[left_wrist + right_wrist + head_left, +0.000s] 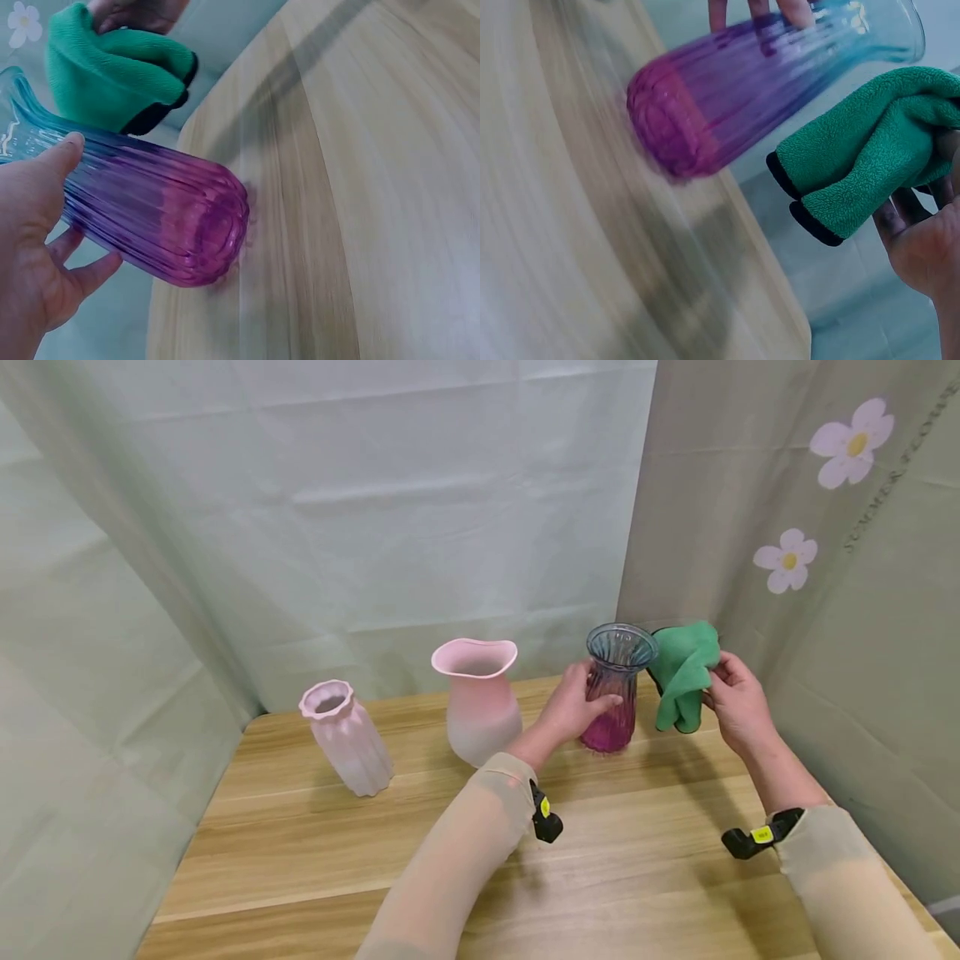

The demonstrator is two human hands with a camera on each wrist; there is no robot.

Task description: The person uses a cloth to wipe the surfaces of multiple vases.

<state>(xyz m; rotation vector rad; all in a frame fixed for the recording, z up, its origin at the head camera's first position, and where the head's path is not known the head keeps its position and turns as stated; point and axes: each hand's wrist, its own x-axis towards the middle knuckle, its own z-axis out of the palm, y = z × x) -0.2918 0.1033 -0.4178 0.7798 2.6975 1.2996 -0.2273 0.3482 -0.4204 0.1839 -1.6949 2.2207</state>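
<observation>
A ribbed glass vase [617, 702], blue at the rim and purple-pink at the base, stands near the table's back edge. My left hand [572, 703] grips it around the middle, thumb on the near side, as the left wrist view also shows for the glass vase [165, 202]. To the right of the vase, my right hand [738, 697] holds a green cloth [686, 668] between thumb and fingers. The cloth [862, 150] has dark edging and hangs in folds beside the vase; in the head view it overlaps the rim's right side.
A pink-to-white vase [483, 718] with a wavy rim stands left of the glass vase. Farther left is a smaller pale pink ribbed vase [348, 743]. All stand on a wooden table [315, 868], with a pale curtain [420, 510] behind.
</observation>
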